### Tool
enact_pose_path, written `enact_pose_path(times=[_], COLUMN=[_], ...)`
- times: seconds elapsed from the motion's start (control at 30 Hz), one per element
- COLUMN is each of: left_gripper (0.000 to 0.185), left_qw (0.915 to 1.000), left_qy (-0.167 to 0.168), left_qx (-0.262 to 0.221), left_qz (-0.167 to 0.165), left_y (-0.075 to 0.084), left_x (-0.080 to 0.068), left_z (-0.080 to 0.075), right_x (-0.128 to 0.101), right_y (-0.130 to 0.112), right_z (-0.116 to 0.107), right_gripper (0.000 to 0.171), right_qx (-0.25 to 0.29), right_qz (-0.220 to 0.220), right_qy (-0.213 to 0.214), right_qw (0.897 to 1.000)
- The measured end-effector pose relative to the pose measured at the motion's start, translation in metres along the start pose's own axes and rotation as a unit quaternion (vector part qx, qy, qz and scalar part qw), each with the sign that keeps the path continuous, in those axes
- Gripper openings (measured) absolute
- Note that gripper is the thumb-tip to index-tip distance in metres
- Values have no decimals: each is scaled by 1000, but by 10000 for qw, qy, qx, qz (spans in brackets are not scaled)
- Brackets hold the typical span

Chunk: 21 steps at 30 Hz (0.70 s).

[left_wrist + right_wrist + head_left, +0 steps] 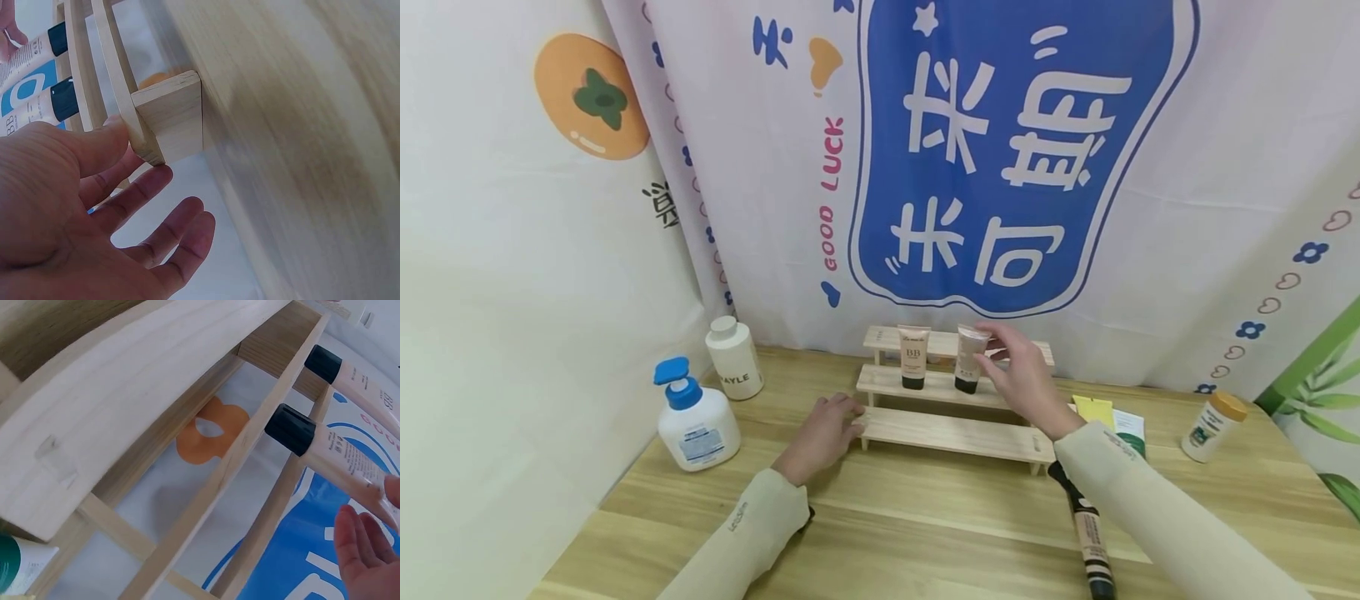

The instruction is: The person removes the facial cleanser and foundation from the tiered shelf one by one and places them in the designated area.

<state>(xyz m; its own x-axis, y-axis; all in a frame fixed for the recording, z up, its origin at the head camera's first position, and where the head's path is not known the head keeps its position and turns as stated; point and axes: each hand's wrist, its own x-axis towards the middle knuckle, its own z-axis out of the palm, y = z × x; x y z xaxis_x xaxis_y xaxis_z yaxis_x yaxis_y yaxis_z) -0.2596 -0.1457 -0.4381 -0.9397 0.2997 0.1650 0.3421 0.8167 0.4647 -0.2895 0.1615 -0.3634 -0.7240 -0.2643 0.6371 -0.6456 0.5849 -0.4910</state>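
A three-tier wooden display rack stands on the table against the curtain. On its middle tier, a BB cream tube stands upright on its black cap. A second cosmetic tube, also cap down, is at the same tier to the right, slightly tilted. My right hand pinches this tube near its upper end; in the right wrist view the fingers are partly cut off by the frame. With thumb and index finger, my left hand grips the left end of the rack's lowest tier, the other fingers loosely bent.
At the left stand a white pump bottle with a blue head and a white bottle. A black-capped tube lies before the right forearm. Yellow and white-green tubes lie right of the rack, near an orange-capped bottle.
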Motion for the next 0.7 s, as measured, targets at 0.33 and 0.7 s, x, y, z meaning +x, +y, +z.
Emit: enact_pose_path(times=[0.33, 0.7], left_gripper=[25, 25], left_qw=[10000, 10000], left_qy=[-10, 18], left_qx=[-19, -18], left_qz=[27, -6], left_y=[4, 1], left_x=[0, 0], left_z=[0, -1], right_x=[-10, -39], right_y=[-6, -1], right_z=[-14, -56], right_gripper=[35, 37], right_qx=[73, -160], right_qz=[10, -103], right_qy=[141, 404], right_qw=[9999, 9990])
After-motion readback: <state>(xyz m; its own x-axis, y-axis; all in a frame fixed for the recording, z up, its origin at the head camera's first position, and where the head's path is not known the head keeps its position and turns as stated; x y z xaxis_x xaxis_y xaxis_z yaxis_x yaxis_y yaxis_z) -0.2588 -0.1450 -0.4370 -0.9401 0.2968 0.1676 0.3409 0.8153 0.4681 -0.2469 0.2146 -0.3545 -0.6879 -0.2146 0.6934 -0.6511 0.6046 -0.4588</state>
